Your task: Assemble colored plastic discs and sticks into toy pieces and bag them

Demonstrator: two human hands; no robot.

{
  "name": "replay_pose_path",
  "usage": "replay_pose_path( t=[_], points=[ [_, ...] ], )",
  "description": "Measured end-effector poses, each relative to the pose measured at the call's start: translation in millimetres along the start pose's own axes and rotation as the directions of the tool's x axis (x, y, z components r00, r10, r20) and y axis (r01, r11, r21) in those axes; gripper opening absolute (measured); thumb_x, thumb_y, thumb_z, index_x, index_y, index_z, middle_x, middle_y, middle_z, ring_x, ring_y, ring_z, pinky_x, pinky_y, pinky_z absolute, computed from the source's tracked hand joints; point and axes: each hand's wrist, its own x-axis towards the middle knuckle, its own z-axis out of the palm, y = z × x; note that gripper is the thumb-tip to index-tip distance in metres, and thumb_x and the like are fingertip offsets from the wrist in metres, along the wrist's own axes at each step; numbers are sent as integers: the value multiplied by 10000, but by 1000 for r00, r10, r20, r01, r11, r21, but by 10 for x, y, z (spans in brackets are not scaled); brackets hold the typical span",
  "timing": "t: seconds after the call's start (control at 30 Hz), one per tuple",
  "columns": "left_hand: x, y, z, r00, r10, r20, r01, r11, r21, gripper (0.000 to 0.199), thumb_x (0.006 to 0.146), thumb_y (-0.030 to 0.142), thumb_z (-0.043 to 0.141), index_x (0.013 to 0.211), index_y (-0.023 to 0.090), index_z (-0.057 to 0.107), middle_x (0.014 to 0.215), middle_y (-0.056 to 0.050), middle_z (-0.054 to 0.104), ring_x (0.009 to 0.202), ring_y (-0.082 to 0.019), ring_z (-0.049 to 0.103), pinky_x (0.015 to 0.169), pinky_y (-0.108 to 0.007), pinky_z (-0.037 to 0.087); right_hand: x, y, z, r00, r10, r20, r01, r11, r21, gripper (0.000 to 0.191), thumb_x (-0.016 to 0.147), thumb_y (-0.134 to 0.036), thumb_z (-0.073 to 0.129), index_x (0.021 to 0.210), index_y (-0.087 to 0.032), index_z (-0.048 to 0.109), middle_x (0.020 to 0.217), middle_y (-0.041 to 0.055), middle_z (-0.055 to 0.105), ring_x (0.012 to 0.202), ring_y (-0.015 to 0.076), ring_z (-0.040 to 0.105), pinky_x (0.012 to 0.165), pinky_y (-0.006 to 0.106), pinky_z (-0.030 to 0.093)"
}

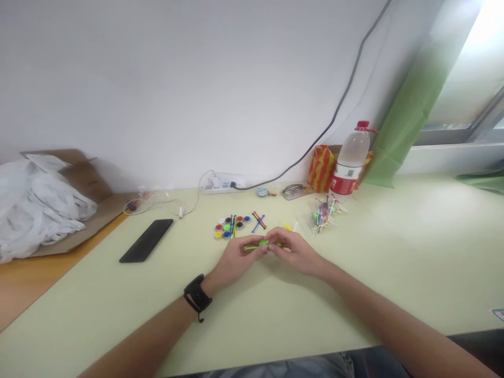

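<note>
My left hand (236, 256) and my right hand (297, 252) meet over the table, both closed with fingertips pinching a small green plastic piece (263, 243). It has a round middle and thin arms out to the sides; the fingers cover part of it. A black watch is on my left wrist. Just beyond my left hand lie several coloured round discs (227, 227) with a bundle of thin plastic sticks (233, 224) among them. Red and blue sticks (259, 222) lie crossed to the right of these. Behind my right hand, a yellow piece (287, 228) shows partly.
A clear bag of coloured plastic parts (323, 216) lies at the right, before a large bottle (349, 165). On the left are a black phone-like slab (146, 241) and white plastic bags (43, 205) on cardboard. A power strip (222, 186) sits by the wall.
</note>
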Motion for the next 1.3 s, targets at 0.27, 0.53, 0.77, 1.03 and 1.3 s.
replay_pose_path(
  t=[0.27,0.53,0.77,1.03,1.3],
  points=[
    [8,-37,-16,1000,1,1,-1,999,40,308,935,400,707,1173,215,774,1184,-78,772,1079,-265,723,948,-384,606,9,18,-6,1000,-9,-10,9,1000,-27,107,976,-260,588,1071,-219,614,936,42,734,900,199,702,778,329,539],
    [-1,-88,-26,1000,18,7,-18,1000,10,312,921,353,732,1194,204,757,1190,-86,768,1094,-260,727,994,-400,585,-9,57,-37,1000,-10,-21,7,987,-159,112,985,-313,591,1027,-218,633,899,33,716,805,179,658,674,285,508],
    [-8,-148,-41,999,37,-37,-36,999,23,273,881,337,779,1102,177,761,1070,-83,786,1004,-241,744,950,-380,604,-32,100,-66,1000,6,-30,-13,967,-253,143,978,-356,611,1037,-226,622,757,-4,661,673,162,607,613,277,488],
    [-12,-107,-46,998,56,-31,-53,995,82,269,893,350,771,1084,162,761,1045,-82,787,960,-223,742,910,-345,604,-45,75,-71,999,29,-19,-33,960,-279,140,977,-350,606,1017,-218,631,753,-6,663,645,150,590,618,269,476],
    [-16,-118,-29,997,61,-47,-56,994,96,239,886,352,775,1021,158,742,988,-77,780,910,-211,740,883,-339,604,-35,69,-80,999,31,-6,-32,959,-281,135,971,-345,608,996,-217,642,764,-1,669,648,150,588,623,268,471]
  ],
)
